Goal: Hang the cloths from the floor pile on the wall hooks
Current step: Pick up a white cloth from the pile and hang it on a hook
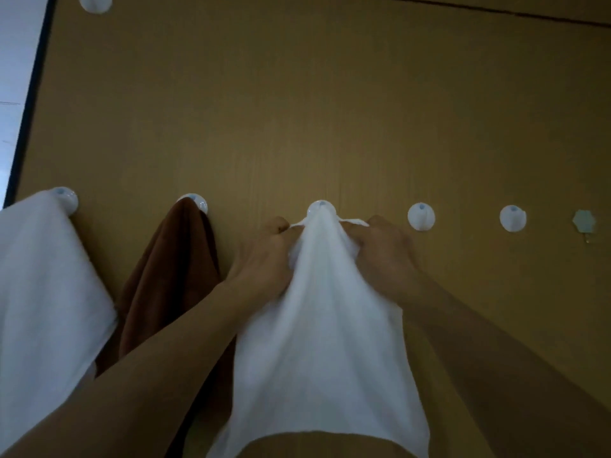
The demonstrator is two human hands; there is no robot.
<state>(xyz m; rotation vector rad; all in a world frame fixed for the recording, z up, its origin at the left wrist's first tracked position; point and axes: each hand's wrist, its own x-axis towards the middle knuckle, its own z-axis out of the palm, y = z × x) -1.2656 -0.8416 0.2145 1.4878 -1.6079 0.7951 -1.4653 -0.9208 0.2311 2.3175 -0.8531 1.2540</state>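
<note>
A white cloth (325, 332) drapes down from the third round white hook (321, 208) on the wooden wall. My left hand (264, 256) grips its top edge just left of the hook. On the other side of the hook my right hand (380, 252) grips that same edge. Another white cloth (43, 285) hangs from the first hook (64, 195) at the far left. Beside it a brown cloth (172, 276) hangs from the second hook (195, 201). The floor pile is out of view.
Two bare white hooks (421, 217) (512, 218) follow to the right, then a small hexagonal hook (584, 223). One more white hook (96, 2) sits high at the top left. A dark frame edge (29, 100) borders the wall on the left.
</note>
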